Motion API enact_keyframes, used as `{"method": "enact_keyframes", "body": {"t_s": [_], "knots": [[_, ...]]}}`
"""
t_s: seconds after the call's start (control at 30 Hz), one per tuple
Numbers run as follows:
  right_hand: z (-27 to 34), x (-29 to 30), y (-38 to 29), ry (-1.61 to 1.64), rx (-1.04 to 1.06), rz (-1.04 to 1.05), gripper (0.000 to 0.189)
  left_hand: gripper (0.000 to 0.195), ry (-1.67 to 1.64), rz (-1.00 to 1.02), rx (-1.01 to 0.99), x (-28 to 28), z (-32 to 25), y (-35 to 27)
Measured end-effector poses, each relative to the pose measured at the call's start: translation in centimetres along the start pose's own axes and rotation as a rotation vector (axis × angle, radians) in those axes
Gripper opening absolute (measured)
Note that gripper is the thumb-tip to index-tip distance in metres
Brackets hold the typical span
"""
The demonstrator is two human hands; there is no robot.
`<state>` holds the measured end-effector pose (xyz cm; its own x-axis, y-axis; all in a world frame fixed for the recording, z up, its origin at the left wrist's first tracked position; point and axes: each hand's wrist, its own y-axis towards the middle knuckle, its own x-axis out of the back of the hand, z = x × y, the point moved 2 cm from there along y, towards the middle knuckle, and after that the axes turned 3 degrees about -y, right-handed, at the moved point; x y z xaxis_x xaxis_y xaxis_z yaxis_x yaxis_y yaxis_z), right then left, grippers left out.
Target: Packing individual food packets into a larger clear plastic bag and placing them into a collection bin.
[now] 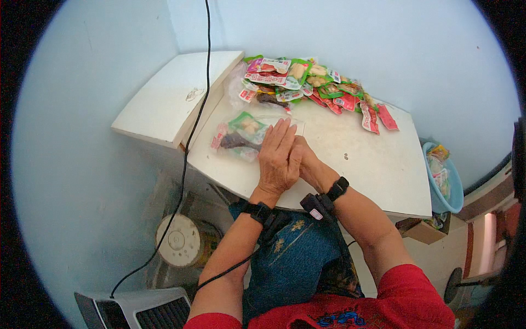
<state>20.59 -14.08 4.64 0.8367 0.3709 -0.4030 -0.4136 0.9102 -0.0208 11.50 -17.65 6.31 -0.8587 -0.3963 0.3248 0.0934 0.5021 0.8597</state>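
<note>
A clear plastic bag (242,135) lies on the white tabletop (370,164), holding several small vacuum-packed snacks, among them a green-edged one and a dark one. My left hand (279,156) rests flat, palm down, over the bag's right end, fingers stretched away from me. My right hand (309,162) is tucked against it on the right, its fingers mostly hidden under the left, so I cannot tell whether they grip the bag. Behind the bag lies a pile of packed snacks (304,82) in green, red and white wrappers.
A raised white board (176,94) stands at the table's left, with a black cable (197,123) hanging before it. Right of the table are a blue basin (448,177) of packets and a cardboard box (427,231). A round container (178,240) stands below left. Walls border the table.
</note>
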Motion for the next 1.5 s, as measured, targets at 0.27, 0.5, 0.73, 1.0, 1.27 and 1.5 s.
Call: {"method": "enact_keyframes", "body": {"t_s": [0.27, 0.5, 0.73, 1.0, 1.27, 1.5], "knots": [[3.9, 1.4, -4.1, -0.233, -0.029, -0.216, 0.023, 0.036, 0.014, -0.031, 0.03, -0.1, 0.4, -0.2], [9.4, 13.8, -7.3, -1.194, 0.137, -0.613, 0.027, 0.039, 0.098, 0.01, 0.007, -0.5, 0.5, 0.0], [10.3, 20.4, -6.2, -1.73, 0.18, -0.955, 0.051, 0.043, 0.139, 0.038, -0.02, -1.2, 0.4, -0.1], [10.6, 21.0, -4.2, -1.827, 0.033, -0.996, 0.045, 0.046, 0.127, 0.003, 0.01, -0.8, 0.8, -0.1], [10.6, 26.8, -7.8, -1.249, 0.12, -0.978, 0.047, 0.045, 0.104, -0.021, 0.006, -0.6, 0.7, 0.0], [12.6, 17.7, -15.2, -0.704, 0.276, -0.811, 0.032, 0.054, 0.086, -0.065, 0.047, -0.4, 0.5, -0.1]]}}
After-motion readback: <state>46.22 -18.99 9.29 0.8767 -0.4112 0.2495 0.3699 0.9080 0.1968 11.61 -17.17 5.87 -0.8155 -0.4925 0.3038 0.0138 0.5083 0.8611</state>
